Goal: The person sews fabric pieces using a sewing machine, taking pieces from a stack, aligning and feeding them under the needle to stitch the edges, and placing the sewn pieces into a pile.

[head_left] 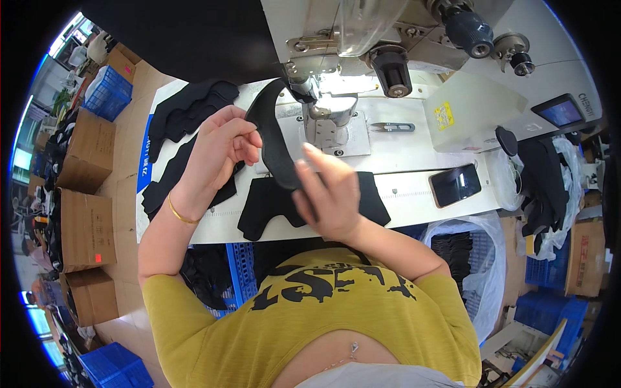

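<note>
A curved black fabric piece (277, 139) is raised in front of the sewing machine's post (325, 123). My left hand (226, 143) pinches its left edge between thumb and fingertips. Close to the lower end of this piece is my right hand (333, 197), its fingers stretched out and apart, slightly blurred; whether they touch the fabric is unclear. Beneath my right hand, another black cut piece (268, 204) lies flat on the white table (411, 200). The needle area is partly hidden behind the machine head.
Black wavy pieces (194, 107) lie at the table's left. Thread snips (392, 127) rest right of the post, and a phone (456, 185) lies further right. A lined bin (482, 252) and a blue crate (242, 271) stand below the front edge. Cardboard boxes (87, 229) line the left.
</note>
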Action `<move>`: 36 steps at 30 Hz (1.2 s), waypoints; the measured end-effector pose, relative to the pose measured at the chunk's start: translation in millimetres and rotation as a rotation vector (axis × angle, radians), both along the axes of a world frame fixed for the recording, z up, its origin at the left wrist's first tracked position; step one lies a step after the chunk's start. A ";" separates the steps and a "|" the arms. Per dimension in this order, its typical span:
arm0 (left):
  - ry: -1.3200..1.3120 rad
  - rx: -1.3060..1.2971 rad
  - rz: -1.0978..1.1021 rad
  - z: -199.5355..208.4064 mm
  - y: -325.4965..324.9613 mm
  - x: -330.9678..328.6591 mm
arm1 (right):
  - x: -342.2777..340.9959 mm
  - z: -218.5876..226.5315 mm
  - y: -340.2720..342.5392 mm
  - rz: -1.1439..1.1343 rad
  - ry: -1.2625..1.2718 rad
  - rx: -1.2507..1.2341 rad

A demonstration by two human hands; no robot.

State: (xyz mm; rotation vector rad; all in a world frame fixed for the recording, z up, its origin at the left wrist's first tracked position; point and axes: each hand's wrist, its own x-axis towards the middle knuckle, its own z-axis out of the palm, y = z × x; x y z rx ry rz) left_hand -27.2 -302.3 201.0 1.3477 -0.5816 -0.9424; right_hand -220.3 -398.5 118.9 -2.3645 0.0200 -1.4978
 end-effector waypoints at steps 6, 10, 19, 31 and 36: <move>-1.698 -0.014 0.385 0.1 -7.8 -29.7 | -12.9 21.5 -31.2 0.097 0.290 0.677; -0.943 -0.030 -0.218 11.0 -27.8 -48.8 | 7.3 43.2 -47.0 0.323 0.441 0.769; -0.520 0.003 -0.104 7.3 -60.3 -13.2 | 9.1 32.7 -52.4 0.439 0.317 1.168; -0.422 0.050 -0.054 10.8 -71.1 -8.2 | 19.9 21.8 -54.2 0.476 0.169 1.192; -1.550 -0.081 0.274 8.5 -44.2 -28.5 | -8.7 50.9 -32.7 0.336 0.357 1.277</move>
